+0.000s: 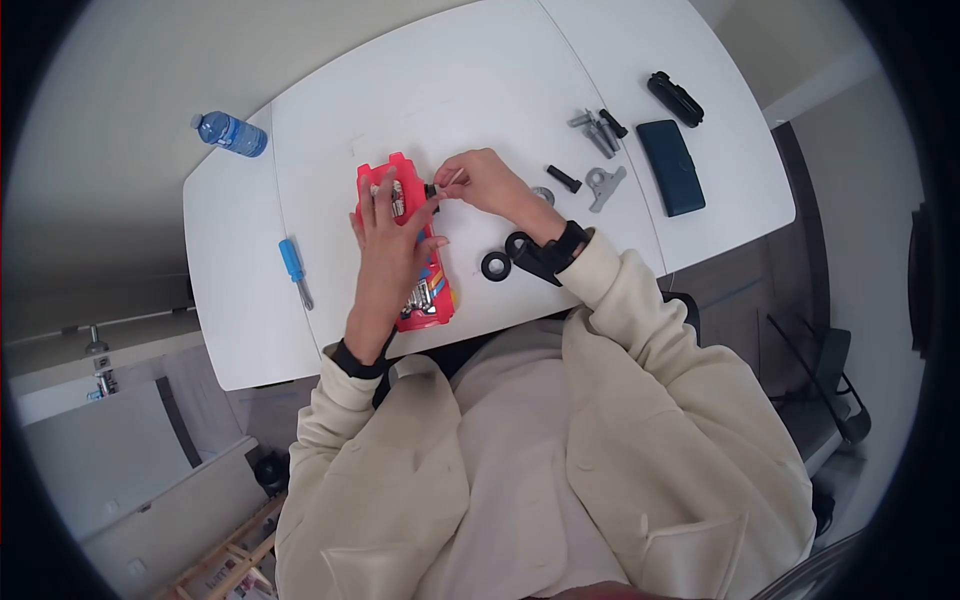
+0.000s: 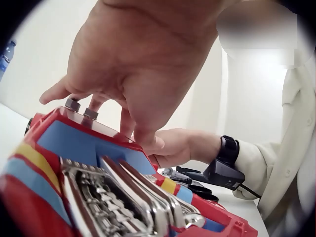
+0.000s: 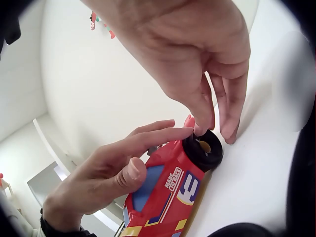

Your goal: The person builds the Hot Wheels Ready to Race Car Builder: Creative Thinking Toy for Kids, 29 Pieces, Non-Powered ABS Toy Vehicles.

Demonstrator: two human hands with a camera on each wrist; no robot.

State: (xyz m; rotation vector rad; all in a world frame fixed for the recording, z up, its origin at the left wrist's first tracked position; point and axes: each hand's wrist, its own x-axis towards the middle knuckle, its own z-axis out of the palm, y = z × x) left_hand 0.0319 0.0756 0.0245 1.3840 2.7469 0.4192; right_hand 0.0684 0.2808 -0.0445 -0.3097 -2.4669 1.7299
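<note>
Pale, plain walls (image 1: 130,60) and a grey plank floor (image 1: 745,285) surround a smooth white table (image 1: 500,80) with rounded ends and two thin seams. A person in a cream jacket (image 1: 670,400) sits at its near edge. Close to that edge, left of the table's middle, stands a glossy red plastic toy car (image 1: 445,308) with blue panels, yellow bands and chromed, ribbed engine mouldings. The left hand (image 1: 392,250) lies across it, fingers straight and spread. The right hand (image 1: 490,185) is at the round black wheel (image 3: 213,160) on the car's side, thumb and forefinger drawn together at the upper rim; whether they pinch it cannot be told.

A flat dark-blue folding case (image 1: 670,168) lies toward the table's right end, a black oblong object (image 1: 676,99) beyond it. A clear, blue-tinted plastic bottle (image 1: 232,134) is at the far left corner, a blue-handled screwdriver (image 1: 292,262) along the left seam. Loose black ring-shaped tyres (image 1: 508,263) lie near the near edge; a lobed grey part (image 1: 604,188), a black bolt (image 1: 563,179) and grey bolts (image 1: 600,138) sit farther back. White lettering on the car reads "MADE TO RACE", beside a large "3".
</note>
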